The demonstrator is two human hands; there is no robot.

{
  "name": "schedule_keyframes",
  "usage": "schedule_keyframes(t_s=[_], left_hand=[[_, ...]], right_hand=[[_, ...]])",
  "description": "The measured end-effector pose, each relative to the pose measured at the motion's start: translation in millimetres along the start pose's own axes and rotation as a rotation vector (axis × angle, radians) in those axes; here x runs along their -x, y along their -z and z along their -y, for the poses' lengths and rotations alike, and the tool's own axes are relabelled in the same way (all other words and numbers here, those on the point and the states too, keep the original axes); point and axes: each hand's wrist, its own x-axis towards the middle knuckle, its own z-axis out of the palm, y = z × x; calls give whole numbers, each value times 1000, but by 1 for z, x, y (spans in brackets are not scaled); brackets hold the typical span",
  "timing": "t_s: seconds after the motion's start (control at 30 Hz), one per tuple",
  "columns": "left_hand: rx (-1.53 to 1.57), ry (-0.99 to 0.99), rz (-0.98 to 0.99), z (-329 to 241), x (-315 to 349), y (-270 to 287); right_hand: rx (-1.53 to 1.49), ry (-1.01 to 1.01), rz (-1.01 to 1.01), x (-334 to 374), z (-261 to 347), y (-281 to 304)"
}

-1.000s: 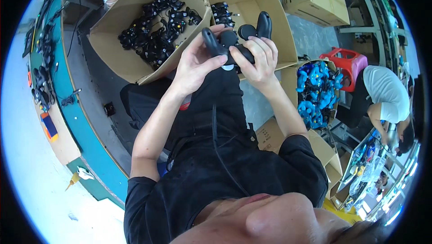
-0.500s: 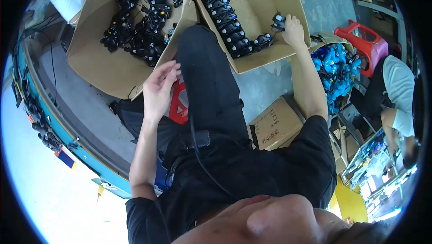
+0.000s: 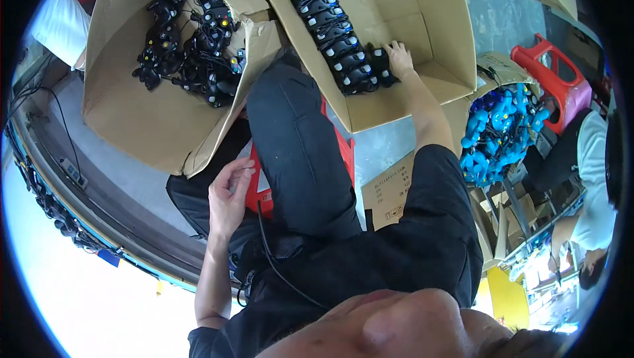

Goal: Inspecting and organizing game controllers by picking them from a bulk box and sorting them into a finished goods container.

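Note:
Inside the cardboard box on the right, my right hand is closed on a black game controller. That controller sits against a neat row of black game controllers along the box's left side, their cables folded among them. Part of it is hidden by my fingers. My left hand hangs beside my left thigh, palm partly turned up, fingers loosely bent and apart, holding nothing. To the left, a second cardboard box holds a jumbled heap of black game controllers.
A carton of blue game controllers stands at the right, near a red stool and a seated person. A closed cardboard box lies by my right arm. A curved workbench edge with cables runs along the left.
My right hand has brought its controller down and left, from the right side of the box to beside the row. My left hand has lowered slightly. The whole view has shifted.

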Motion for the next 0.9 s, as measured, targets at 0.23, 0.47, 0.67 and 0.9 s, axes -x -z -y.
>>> schedule_keyframes(t_s=[0.23, 0.47, 0.67, 0.9], left_hand=[[-60, 24, 35, 0, -3, -3], [-93, -11, 33, 1, 0, -5], [-48, -91, -7, 5, 16, 2], [-206, -215, -60, 4, 24, 24]], right_hand=[[76, 49, -13, 6, 8, -27], [90, 54, 214, -6, 7, 6], [27, 161, 68, -6, 17, 27], [-25, 30, 84, -6, 9, -17]])
